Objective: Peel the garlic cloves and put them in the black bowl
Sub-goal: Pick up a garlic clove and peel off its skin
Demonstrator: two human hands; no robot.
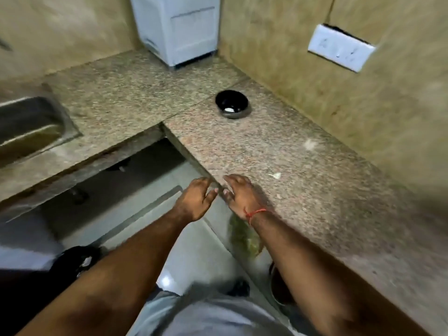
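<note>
- The counter (303,190) is speckled granite, L-shaped, its inner corner facing the person.
- A round, glossy black bowl (232,103) sits on the counter near the back wall; a pale peeled clove (229,109) lies in its bottom.
- A scrap of white papery skin (275,175) lies on the counter beside the right hand; a fainter pale fleck (309,144) lies farther in.
- The left hand (194,202) hovers at the counter's front edge, fingers loosely curled and apart, holding nothing visible.
- The right hand (240,197), a red thread at its wrist, is over the counter's edge; its fingers bend downward, and motion blur hides whether they pinch anything.
- A steel sink (31,124) is sunk into the counter's left arm; a white ribbed plastic appliance (177,30) stands in the back corner.
</note>
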